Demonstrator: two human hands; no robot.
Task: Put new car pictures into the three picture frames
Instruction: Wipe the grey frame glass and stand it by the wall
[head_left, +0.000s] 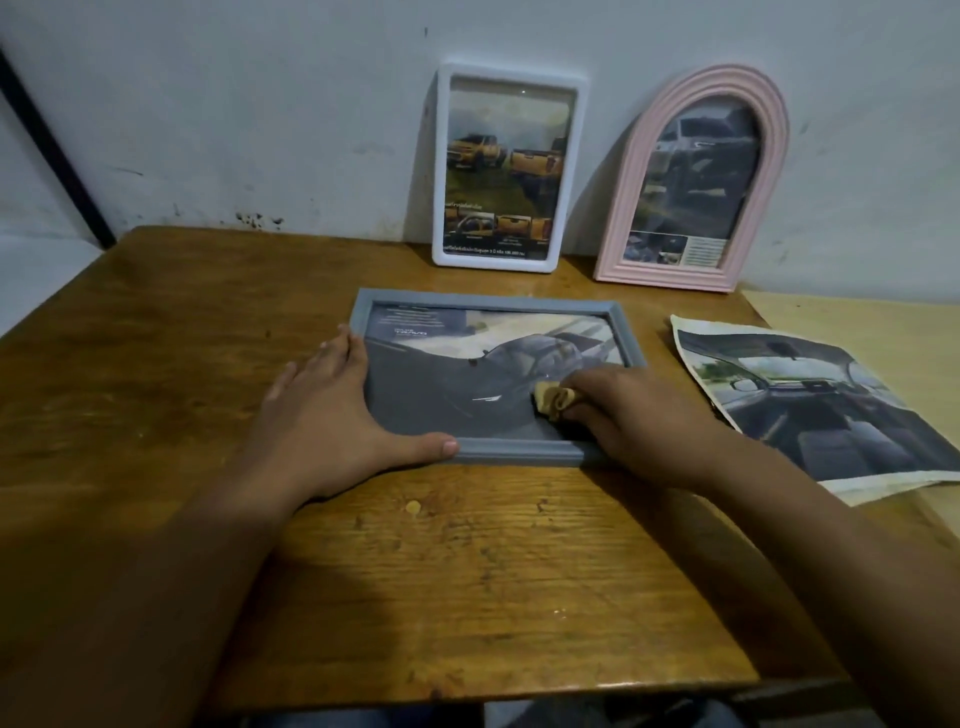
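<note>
Worn brown wooden counter (467, 571) is set against a white wall (260, 104); at centre, a grey rectangular frame (498, 301) is steadied by the flat, wide left hand (322, 410), while a tan cloth wad (553, 399) is held in the right hand's (639, 421) grip.

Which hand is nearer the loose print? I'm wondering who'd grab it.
Right. The right hand, gripping a cloth on the grey frame, is just left of the print; the left hand sits at the frame's far side.

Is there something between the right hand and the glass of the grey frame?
Yes. The right hand holds a small tan cloth that lies on the glass of the grey frame, under the fingers.
</note>
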